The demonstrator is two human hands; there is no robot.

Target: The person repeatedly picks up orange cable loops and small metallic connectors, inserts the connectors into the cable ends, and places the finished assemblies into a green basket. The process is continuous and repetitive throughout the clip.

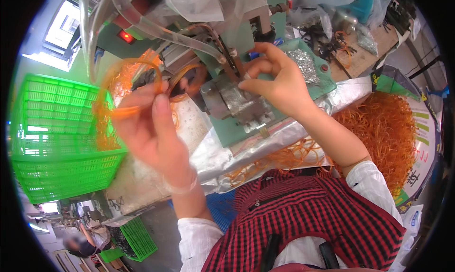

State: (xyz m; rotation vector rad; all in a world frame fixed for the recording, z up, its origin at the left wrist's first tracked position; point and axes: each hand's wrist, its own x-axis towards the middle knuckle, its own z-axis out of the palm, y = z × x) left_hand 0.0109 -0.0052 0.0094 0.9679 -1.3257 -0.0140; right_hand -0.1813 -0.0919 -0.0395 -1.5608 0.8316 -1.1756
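My left hand [154,137], slightly blurred, is closed on several thin orange loops [128,112] that look like rubber bands, left of a bench press machine [232,99]. On the machine's metal block, my right hand [282,80] has its thumb and forefinger nearly together beside the upright tool. Whatever lies between those fingertips is too small and hidden to make out. More orange loops [187,75] hang between the left hand and the tool. Right of the block, small silvery metal pieces [303,66] are heaped on the green machine base [327,85].
A green plastic crate [61,156] with orange loops at its edge stands left. A large heap of orange loops [379,139] fills a sack at right. Loose loops lie on the silvery sheet [215,163]. Clear tubes [166,37] cross above. Another person [87,243] is far behind left.
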